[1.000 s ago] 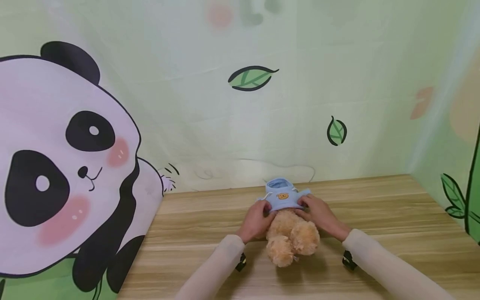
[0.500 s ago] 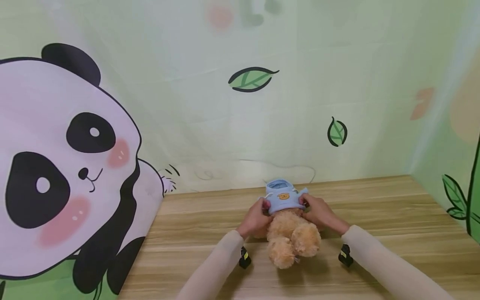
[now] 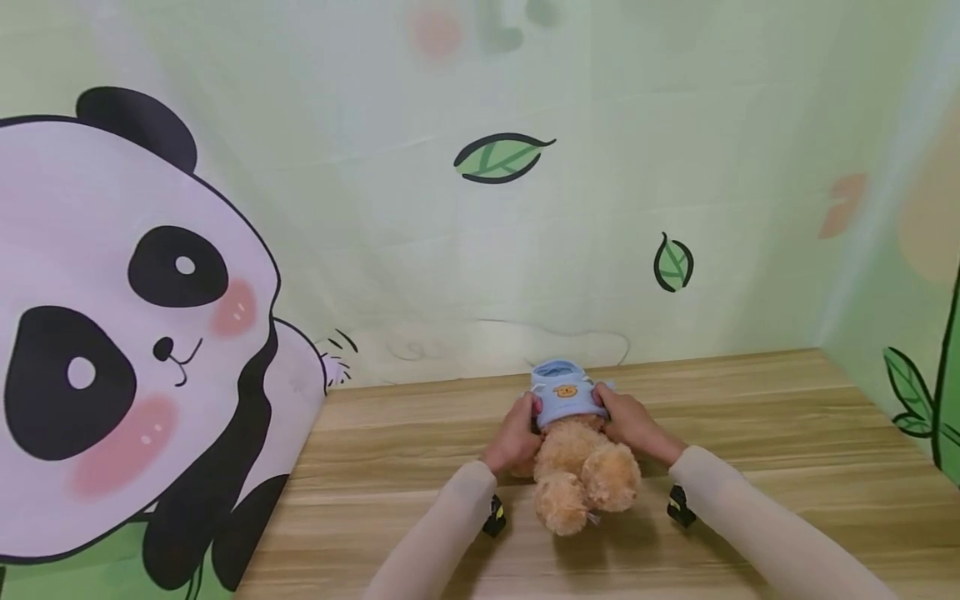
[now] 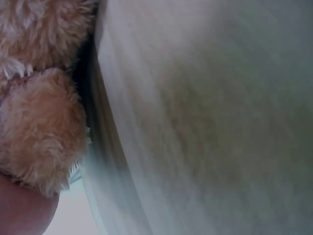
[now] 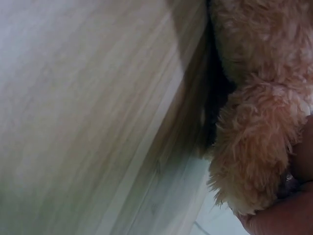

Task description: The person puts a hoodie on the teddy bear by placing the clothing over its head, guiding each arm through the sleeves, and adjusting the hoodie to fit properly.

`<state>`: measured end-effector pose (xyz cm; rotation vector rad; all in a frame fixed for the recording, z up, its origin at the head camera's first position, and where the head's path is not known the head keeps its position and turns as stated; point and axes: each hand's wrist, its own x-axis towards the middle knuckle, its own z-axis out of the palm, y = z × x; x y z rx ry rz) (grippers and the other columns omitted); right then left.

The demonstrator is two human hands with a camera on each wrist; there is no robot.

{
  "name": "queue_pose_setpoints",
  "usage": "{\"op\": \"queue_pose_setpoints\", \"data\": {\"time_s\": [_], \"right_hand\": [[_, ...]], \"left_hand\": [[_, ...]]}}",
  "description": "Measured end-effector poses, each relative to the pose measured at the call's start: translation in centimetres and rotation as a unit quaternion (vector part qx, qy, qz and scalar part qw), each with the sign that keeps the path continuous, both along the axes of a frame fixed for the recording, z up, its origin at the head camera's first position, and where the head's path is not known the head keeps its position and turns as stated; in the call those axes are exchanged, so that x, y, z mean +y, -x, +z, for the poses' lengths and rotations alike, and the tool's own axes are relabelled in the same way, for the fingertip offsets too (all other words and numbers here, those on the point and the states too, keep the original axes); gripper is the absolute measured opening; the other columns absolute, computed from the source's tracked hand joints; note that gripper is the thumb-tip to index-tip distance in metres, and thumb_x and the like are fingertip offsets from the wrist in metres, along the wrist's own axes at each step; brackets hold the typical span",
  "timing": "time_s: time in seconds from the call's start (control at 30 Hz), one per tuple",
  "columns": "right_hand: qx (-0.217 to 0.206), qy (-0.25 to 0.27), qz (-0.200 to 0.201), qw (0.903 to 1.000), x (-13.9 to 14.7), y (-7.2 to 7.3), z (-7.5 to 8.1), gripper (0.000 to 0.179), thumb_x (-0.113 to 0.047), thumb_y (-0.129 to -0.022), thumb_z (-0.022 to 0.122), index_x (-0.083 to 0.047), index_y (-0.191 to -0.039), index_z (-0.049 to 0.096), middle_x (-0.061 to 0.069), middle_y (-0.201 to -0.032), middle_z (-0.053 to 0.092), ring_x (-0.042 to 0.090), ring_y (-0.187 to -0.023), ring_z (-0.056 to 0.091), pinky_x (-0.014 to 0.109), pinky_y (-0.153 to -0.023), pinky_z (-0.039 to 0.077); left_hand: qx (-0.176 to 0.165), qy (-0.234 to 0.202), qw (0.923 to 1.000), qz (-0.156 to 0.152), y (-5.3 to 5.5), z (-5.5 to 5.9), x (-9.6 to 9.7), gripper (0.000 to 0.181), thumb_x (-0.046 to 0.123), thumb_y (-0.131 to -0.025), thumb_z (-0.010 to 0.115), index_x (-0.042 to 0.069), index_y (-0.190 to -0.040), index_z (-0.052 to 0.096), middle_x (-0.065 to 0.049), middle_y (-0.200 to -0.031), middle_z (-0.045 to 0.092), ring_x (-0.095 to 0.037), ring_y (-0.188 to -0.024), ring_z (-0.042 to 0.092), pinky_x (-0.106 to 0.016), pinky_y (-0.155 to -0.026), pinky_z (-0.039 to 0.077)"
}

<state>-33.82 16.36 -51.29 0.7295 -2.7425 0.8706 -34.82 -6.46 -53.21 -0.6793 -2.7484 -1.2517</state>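
Note:
A tan plush toy [image 3: 573, 450] lies on the table with its two fluffy feet toward me. Over its far end sits a small light-blue hoodie [image 3: 558, 407] printed with an orange bear face, its open neck facing the wall. My left hand [image 3: 517, 433] grips the hoodie's left side near the hem, thumb beside the fur. On the other side, my right hand [image 3: 632, 423] holds the right edge, fingers curled over the cloth. In both wrist views a furry limb, such as the plush arm [image 5: 257, 147], lies against the hand. The toy's head is hidden.
The wood-grain table [image 3: 405, 467] reaches back to a pale green wall cloth [image 3: 375, 208] printed with leaves. A large printed panda [image 3: 135, 333] stands at the left. A black wrist device [image 3: 494, 517] hangs under the left sleeve, with another [image 3: 681, 507] under the right.
Both hands have drawn slightly inward and now grip the hoodie's sides. The hoodie's spread sleeves are less visible, and it sits narrower over the toy. The plush has barely moved.

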Motion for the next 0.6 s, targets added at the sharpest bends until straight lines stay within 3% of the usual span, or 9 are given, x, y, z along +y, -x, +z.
{"op": "queue_pose_setpoints", "data": {"time_s": [0.17,0.4,0.6], "right_hand": [[0.019,-0.009,-0.005,0.9998,0.04,0.32,-0.54,0.029,0.004,-0.083,0.066,-0.005,-0.092,0.04,0.003,-0.069,0.044,0.02,-0.063,0.045,0.032,-0.059,0.036],[0.009,-0.024,-0.025,0.9993,-0.15,0.51,-0.69,0.024,-0.002,-0.089,0.063,-0.006,-0.101,0.043,0.014,-0.076,0.06,0.03,-0.066,0.06,0.037,-0.057,0.043],[-0.009,-0.034,-0.034,0.9988,-0.23,0.29,-0.31,0.031,0.003,-0.084,0.058,-0.002,-0.111,0.042,0.019,-0.074,0.062,0.033,-0.063,0.061,0.04,-0.055,0.045]], "left_hand": [[0.01,-0.007,0.9999,0.001,-0.14,-0.05,0.19,0.045,-0.017,-0.068,0.064,0.004,-0.101,0.043,-0.008,-0.101,0.046,-0.021,-0.099,0.049,-0.028,-0.085,0.043],[0.039,-0.014,0.9991,-0.01,-0.13,-0.27,0.35,0.038,-0.016,-0.072,0.061,0.003,-0.099,0.043,-0.008,-0.095,0.045,-0.02,-0.094,0.048,-0.027,-0.081,0.041],[0.058,-0.015,0.9981,-0.018,0.14,-0.39,0.62,0.03,-0.011,-0.079,0.061,0.003,-0.098,0.042,-0.005,-0.09,0.042,-0.017,-0.088,0.046,-0.025,-0.077,0.04]]}}
